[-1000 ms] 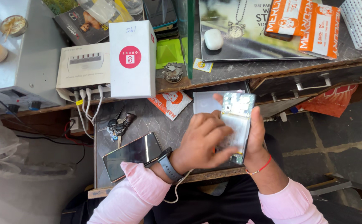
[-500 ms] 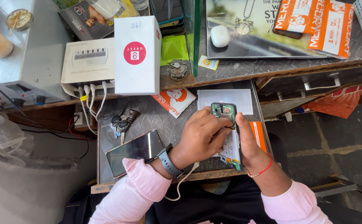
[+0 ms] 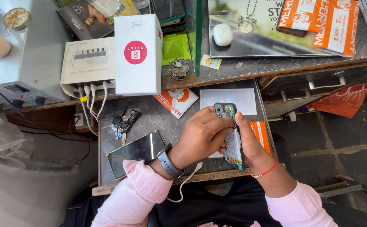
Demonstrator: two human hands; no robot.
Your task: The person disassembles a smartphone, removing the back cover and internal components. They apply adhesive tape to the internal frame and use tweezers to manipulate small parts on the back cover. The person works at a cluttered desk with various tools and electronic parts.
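Both of my hands hold an opened phone [image 3: 226, 112] over a grey pull-out shelf [image 3: 150, 113]. Its green circuit board and inner parts show, and it stands tilted on its long edge. My left hand [image 3: 200, 136], with a dark watch on the wrist, wraps its fingers over the phone's left side, fingertips on the upper edge. My right hand [image 3: 251, 145], wearing a red thread bracelet, grips the right side with the thumb along the edge. A white sheet [image 3: 244, 98] and an orange packet [image 3: 261, 134] lie under the phone.
A second phone [image 3: 135, 151] with a dark screen lies at the shelf's left, keys [image 3: 122, 122] beside it. A white box with a red disc [image 3: 138, 54], a white charging hub [image 3: 86, 59], a white earbud case [image 3: 222, 34] and orange packets [image 3: 326, 21] sit on the desk behind.
The phone first showed a shiny flat face held up. It has been turned and lowered, so its open inside and edge now face me. Both hands kept hold of it.
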